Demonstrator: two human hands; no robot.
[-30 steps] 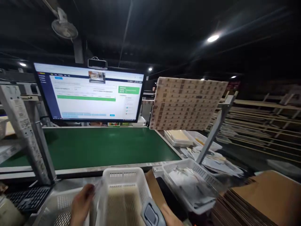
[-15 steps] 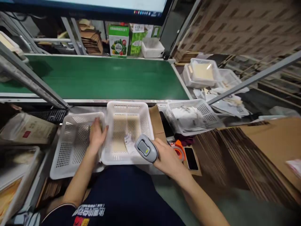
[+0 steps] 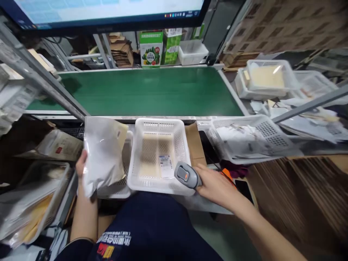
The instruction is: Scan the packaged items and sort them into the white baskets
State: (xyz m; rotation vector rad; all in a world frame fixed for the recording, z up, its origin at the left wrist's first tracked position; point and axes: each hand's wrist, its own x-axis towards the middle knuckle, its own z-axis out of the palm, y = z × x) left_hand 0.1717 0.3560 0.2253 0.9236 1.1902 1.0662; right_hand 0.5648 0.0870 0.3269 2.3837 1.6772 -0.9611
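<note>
1. Bag point(image 3: 102, 154): white plastic mailer, held upright in left hand point(image 3: 81, 164), over the left basket point(image 3: 119, 183), just left of the middle basket point(image 3: 159, 156). Left fingers clamped on its left edge, mostly hidden behind it.
2. Handling, judged: looks light, soft, floppy; film glossy so likely slippery; contents unclear. Wrinkles suggest it sags if pinched at one corner; better gripped along an edge or supported from under.
3. Scanner point(image 3: 187, 175): grey handheld, right hand point(image 3: 217, 185) wrapped round the grip, fingers closed on it, head over the middle basket's near right corner. Rigid, easy hold.
4. Middle basket: white perforated, holds a small label slip point(image 3: 165, 166) on its floor.
5. Right basket point(image 3: 261, 125): papers or bags inside, blurred.
6. Green belt point(image 3: 149, 90) behind the baskets; monitor point(image 3: 108, 12) above; cartons point(image 3: 150, 47) beyond the belt.
7. Phone point(image 3: 244, 188) and orange item just right of right hand; flat cardboard point(image 3: 304, 192) further right.
</note>
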